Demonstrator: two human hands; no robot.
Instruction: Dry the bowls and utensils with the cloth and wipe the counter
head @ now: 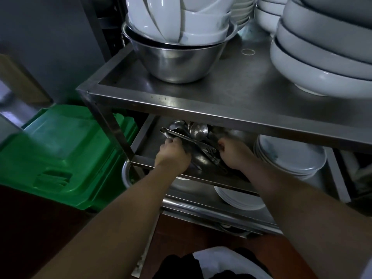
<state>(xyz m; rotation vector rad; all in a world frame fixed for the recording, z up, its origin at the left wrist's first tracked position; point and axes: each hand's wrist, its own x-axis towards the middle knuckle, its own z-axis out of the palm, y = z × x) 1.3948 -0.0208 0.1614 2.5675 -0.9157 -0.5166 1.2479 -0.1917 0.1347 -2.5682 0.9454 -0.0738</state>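
A bundle of metal utensils (193,143) lies on the middle shelf (149,141) of a steel rack, under the front edge of the top shelf (231,91). Tongs (181,135) lie slanted across the heap, ladle bowls (199,129) sit at the far end, and fork tines (211,153) point toward the near right. The left hand (173,154) reaches in from the near left, its fingers curled round the near end of the tongs and the pieces beneath them. The right hand (233,154) comes in from the near right with its fingers curled at the right side of the heap; whether it truly grasps a piece or only touches it cannot be told, since shadow and blur hide the fingertips.

Just right of the utensils on the same shelf stands a stack of white plates (291,156). On the top shelf, far left, a steel mixing bowl (177,63) holds tilted white bowls (177,19); far right, large white dishes (322,53) are stacked. Below the middle shelf more white plates (237,198) lie on a lower level. Left of the rack sits a green plastic bin lid (66,154). At the near edge a white cloth (221,260) shows beside dark fabric.
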